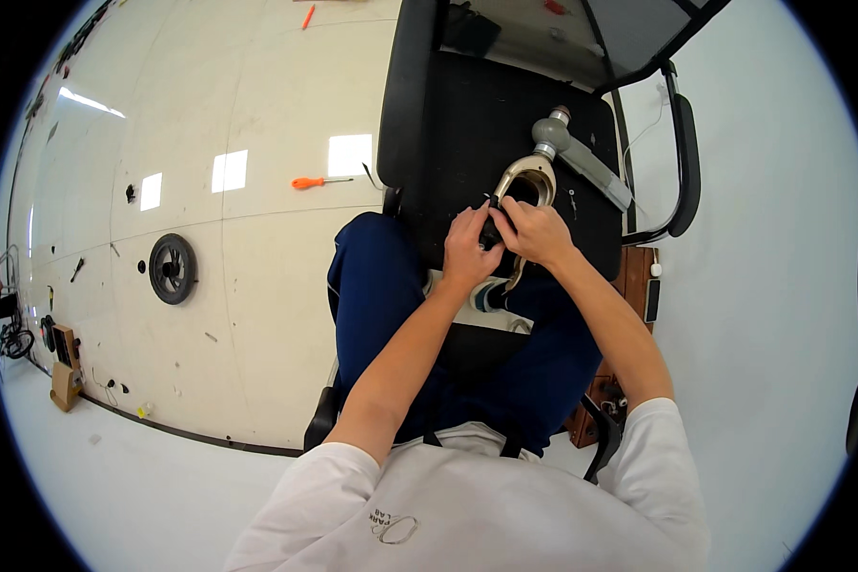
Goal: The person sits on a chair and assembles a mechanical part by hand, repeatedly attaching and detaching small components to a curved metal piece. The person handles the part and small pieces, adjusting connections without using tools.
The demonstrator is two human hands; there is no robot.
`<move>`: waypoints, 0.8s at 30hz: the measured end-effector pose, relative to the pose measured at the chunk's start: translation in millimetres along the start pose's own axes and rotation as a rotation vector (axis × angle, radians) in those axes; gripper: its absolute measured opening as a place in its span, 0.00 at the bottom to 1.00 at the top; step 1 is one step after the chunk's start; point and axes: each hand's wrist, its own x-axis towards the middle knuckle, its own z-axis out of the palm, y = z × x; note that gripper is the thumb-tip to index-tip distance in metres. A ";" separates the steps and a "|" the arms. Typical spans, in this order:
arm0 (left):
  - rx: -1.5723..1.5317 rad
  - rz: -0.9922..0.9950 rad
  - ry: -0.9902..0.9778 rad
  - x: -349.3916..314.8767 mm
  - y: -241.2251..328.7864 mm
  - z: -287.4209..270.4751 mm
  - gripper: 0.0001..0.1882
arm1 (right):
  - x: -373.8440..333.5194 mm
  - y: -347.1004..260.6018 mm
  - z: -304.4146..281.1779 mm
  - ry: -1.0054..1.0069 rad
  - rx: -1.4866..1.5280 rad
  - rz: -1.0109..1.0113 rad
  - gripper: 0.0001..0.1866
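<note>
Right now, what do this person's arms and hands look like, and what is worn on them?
Both arms come in from the lower edge, bare from the short white sleeves of a T-shirt down to the fingers. The left hand and the right hand wear no gloves. No watch, ring or band shows on either wrist. The shirt has a small dark outline marking on the chest.

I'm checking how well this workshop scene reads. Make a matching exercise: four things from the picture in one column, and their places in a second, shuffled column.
Things:
1. orange-handled screwdriver
2. small black wheel
3. tan metal fork-shaped part with a grey stem
4. small black piece

Places:
A. between the fingers of both hands
B. flat on the black chair seat
C. on the pale floor, nearest the chair
D. on the pale floor, further to the person's left

Pairs: 1-C, 2-D, 3-B, 4-A
</note>
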 end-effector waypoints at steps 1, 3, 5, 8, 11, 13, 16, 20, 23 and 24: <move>-0.006 -0.006 0.003 0.9 1.2 0.1 0.33 | 0.1 2.8 -0.3 0.017 -0.009 -0.036 0.10; -0.017 -0.022 0.010 -0.6 3.5 -1.2 0.32 | 3.9 12.5 -1.1 0.017 -0.026 -0.158 0.11; -0.005 -0.026 0.028 1.1 4.7 -2.5 0.29 | 14.1 29.4 -0.3 -0.027 -0.051 -0.273 0.12; -0.010 -0.072 0.010 5.7 8.3 -4.5 0.26 | 33.5 41.5 -8.3 -0.098 -0.044 -0.383 0.13; -0.006 -0.066 0.031 8.6 7.8 -3.3 0.24 | 48.9 43.5 -6.7 -0.008 -0.032 -0.313 0.17; -0.001 -0.043 0.049 8.7 11.1 -3.6 0.23 | 52.1 41.5 6.5 0.148 0.010 -0.141 0.19; 0.020 -0.035 0.081 6.6 7.3 -2.9 0.23 | 64.8 28.5 13.9 0.317 0.024 0.079 0.16; -0.014 -0.069 0.064 5.0 8.0 -3.8 0.23 | 73.1 28.1 16.3 0.399 0.035 0.111 0.18; -0.014 -0.096 0.068 9.9 5.8 -1.9 0.23 | 84.3 29.2 15.5 0.375 0.079 0.126 0.25; -0.029 -0.124 0.054 9.3 8.1 -3.4 0.23 | 90.9 27.6 19.0 0.404 0.086 0.154 0.26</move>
